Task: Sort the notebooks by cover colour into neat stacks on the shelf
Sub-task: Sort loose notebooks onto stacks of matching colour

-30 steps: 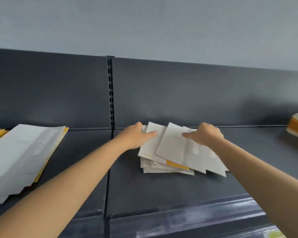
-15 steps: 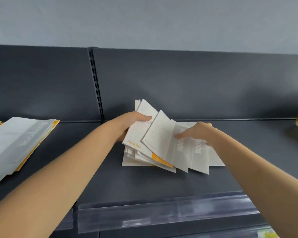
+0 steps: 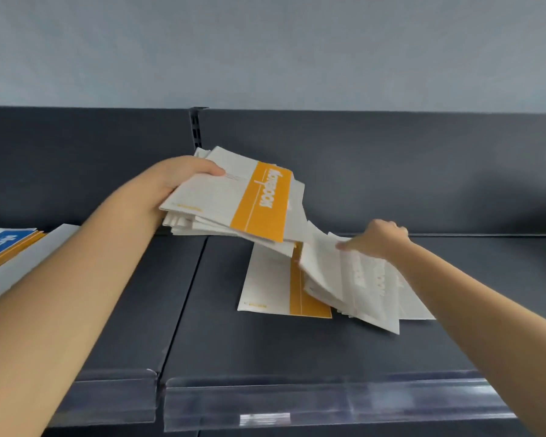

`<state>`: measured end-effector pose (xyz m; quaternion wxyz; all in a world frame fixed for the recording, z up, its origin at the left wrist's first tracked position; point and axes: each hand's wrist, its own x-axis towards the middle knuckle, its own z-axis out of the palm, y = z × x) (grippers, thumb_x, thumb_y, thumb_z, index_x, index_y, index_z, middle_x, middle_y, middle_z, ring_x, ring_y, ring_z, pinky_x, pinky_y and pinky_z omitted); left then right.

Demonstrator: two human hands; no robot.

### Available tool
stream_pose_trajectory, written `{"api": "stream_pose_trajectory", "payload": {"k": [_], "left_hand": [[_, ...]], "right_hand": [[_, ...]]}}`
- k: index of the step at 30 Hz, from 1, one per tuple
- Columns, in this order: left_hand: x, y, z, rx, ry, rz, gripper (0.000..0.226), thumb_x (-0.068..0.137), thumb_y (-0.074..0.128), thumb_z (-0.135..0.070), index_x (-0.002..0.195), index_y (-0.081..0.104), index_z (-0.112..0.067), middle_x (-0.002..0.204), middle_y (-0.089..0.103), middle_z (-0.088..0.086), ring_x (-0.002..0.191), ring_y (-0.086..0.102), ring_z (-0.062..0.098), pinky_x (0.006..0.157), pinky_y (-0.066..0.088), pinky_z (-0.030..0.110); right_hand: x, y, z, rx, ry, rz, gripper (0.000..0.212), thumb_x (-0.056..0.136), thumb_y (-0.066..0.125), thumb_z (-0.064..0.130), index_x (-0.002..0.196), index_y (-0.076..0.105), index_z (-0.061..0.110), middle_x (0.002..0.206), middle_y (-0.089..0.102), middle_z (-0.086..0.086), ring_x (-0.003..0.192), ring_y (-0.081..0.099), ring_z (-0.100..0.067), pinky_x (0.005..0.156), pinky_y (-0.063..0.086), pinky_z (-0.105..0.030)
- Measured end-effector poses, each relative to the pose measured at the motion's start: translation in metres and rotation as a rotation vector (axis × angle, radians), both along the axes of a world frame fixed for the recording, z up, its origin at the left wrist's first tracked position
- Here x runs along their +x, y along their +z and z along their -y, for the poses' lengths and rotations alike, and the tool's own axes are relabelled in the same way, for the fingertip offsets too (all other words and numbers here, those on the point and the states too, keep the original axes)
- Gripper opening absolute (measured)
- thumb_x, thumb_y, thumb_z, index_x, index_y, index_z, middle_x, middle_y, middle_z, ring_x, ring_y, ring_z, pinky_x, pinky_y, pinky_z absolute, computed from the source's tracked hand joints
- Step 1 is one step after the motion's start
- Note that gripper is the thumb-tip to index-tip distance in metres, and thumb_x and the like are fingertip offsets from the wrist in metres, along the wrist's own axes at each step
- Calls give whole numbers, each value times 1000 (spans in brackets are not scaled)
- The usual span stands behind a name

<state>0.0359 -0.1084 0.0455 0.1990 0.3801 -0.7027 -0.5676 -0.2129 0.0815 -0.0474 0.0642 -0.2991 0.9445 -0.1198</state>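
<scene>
Left hand [image 3: 183, 179] clutches a raised orange-banded sheaf [image 3: 259, 200]; right hand [image 3: 383, 239] pinches white notebooks [image 3: 363, 282], one orange notebook [image 3: 275, 288] lying flat just left of that grip.

A bundle of white notebooks [image 3: 221, 200], top one orange-banded, tilts above the dark shelf [image 3: 265, 348] in the left hand [image 3: 177, 178]. Below, an orange-banded notebook [image 3: 275, 288] lies flat; pale-banded notebooks [image 3: 366, 285] overlap its right edge, gripped by the right hand [image 3: 382, 238]. A blue-banded notebook [image 3: 0, 244] lies far left.

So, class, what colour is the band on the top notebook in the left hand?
The band is orange with white lettering; head view.
</scene>
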Motion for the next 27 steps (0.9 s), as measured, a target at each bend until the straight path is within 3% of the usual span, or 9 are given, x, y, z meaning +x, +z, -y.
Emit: {"api": "stream_pose_trajectory", "payload": {"k": [2,3,6,8,12,15,18,24,27], "left_hand": [[2,0,0,2,7,-79,16,90,61,-27,92,66,-12,86,68,5,64,66,14,57,52,24],[0,-3,-3,8,14,-116,17,86,65,-29,90,67,-13,83,68,4,61,66,13,57,51,24],[-9,-20,-14,77,49,-166,17,87,65,-26,88,70,-9,79,70,6,64,65,17,62,49,28],[-11,-33,-22,134,40,-144,23,86,66,-24,99,71,-6,92,71,10,74,66,23,69,50,31],[6,-50,-25,221,42,-151,16,88,64,-19,101,69,-11,89,73,7,70,70,20,64,53,29],[28,-55,-22,207,108,-61,17,84,69,-20,98,69,-11,86,73,8,70,70,22,58,52,29],[53,-57,-11,196,154,-22,20,83,70,-18,101,68,-10,87,73,8,70,71,22,55,52,28],[107,-61,28,215,80,42,31,84,70,-21,114,67,-10,100,74,11,83,72,27,66,55,33],[128,-67,44,209,7,72,31,84,72,-21,112,68,-9,97,75,12,80,73,26,65,58,33]], "right_hand": [[18,12,8,-329,65,-20,65,76,42,77,82,56,14,90,60,-8,85,56,-30,66,46,-32],[31,20,11,-521,107,132,65,84,36,74,84,58,13,85,62,-11,81,60,-31,66,49,-33],[74,47,21,-840,263,1044,73,85,28,77,114,61,19,93,71,-12,84,70,-32,75,57,-43],[87,55,24,-925,292,1318,64,88,30,72,112,61,21,86,74,-8,74,72,-27,66,59,-39],[89,53,33,-814,328,1288,27,93,43,38,95,61,17,68,73,-5,56,70,-20,52,57,-28],[99,45,46,-717,321,1264,20,92,53,33,101,63,17,79,75,-5,62,72,-22,50,58,-32],[123,35,65,-677,246,1188,30,83,71,28,108,66,13,97,74,-11,75,72,-28,56,57,-37],[190,18,109,-613,263,1024,48,68,86,19,110,64,12,97,73,-8,83,71,-27,66,57,-38],[224,8,134,-555,234,934,93,44,93,41,124,55,15,105,70,-5,87,70,-26,72,58,-40]]}}
